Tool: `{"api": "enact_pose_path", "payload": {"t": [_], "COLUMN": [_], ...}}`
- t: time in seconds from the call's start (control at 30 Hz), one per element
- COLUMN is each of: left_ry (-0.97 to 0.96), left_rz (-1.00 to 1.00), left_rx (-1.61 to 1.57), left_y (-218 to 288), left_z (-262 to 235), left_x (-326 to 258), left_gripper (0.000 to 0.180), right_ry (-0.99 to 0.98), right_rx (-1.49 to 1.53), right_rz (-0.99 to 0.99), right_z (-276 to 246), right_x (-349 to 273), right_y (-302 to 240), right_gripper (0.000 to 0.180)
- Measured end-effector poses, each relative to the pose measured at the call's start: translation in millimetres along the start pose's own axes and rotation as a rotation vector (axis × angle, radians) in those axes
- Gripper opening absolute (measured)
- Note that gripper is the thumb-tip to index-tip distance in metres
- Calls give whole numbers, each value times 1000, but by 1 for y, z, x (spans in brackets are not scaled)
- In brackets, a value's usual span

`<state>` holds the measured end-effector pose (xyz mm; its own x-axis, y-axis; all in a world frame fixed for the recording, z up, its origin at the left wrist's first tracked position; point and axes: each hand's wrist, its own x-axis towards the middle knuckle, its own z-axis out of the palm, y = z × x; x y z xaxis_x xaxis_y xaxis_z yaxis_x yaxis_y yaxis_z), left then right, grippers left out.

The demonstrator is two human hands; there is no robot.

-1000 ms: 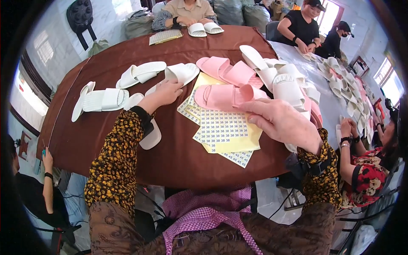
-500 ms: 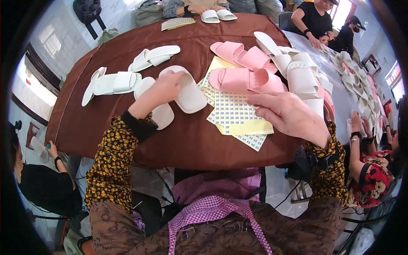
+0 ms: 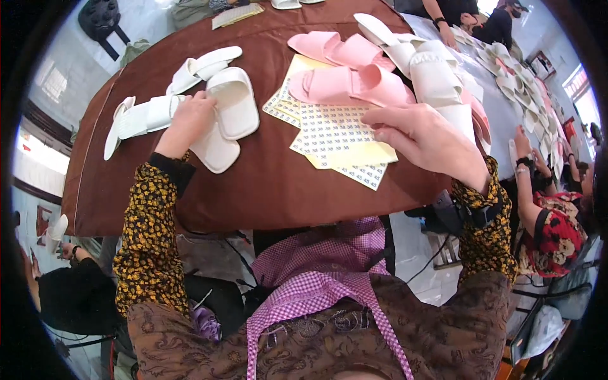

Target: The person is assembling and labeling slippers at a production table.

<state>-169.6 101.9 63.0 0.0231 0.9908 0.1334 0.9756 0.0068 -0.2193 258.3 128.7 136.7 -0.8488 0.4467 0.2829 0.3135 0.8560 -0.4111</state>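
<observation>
My left hand (image 3: 190, 123) is closed on a pair of white slippers; one slipper's sole (image 3: 235, 104) shows beside the fingers and the other slipper (image 3: 216, 152) extends below. The hand hides their straps. My right hand (image 3: 437, 136) reaches over a yellow-backed sheet of small number stickers (image 3: 329, 130), finger and thumb curled at its right side. Whether a loose sticker is between them is too small to tell. More sticker sheets (image 3: 367, 175) lie underneath. Just above, a pink slipper pair (image 3: 348, 85) rests on the sheets' upper part.
Another pink pair (image 3: 342, 47) and a heap of white slippers (image 3: 437, 76) lie to the right on the brown-covered table (image 3: 285, 196). More white slippers (image 3: 145, 117) are at left. Co-workers sit around; a grey table (image 3: 468, 57) full of slippers stands at right.
My left hand has moved left, and the white slippers under it have shifted left too. My right hand stays at the sticker sheet. The whole view has tilted slightly downward.
</observation>
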Motion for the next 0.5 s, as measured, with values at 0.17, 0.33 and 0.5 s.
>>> {"api": "enact_pose_path", "payload": {"t": [0.17,0.33,0.5], "left_ry": [193,59,158], "left_rz": [169,160,206], "left_rx": [-122,-146,-1], "left_y": [6,29,39], "left_z": [-10,-24,-23], "left_x": [-8,-14,-12], "left_gripper": [12,26,50], "right_ry": [19,21,30], "right_rx": [51,90,116], "right_rz": [62,70,53], "right_z": [11,33,43], "right_x": [-10,-14,-3], "right_y": [6,21,22], "right_gripper": [23,18,17]}}
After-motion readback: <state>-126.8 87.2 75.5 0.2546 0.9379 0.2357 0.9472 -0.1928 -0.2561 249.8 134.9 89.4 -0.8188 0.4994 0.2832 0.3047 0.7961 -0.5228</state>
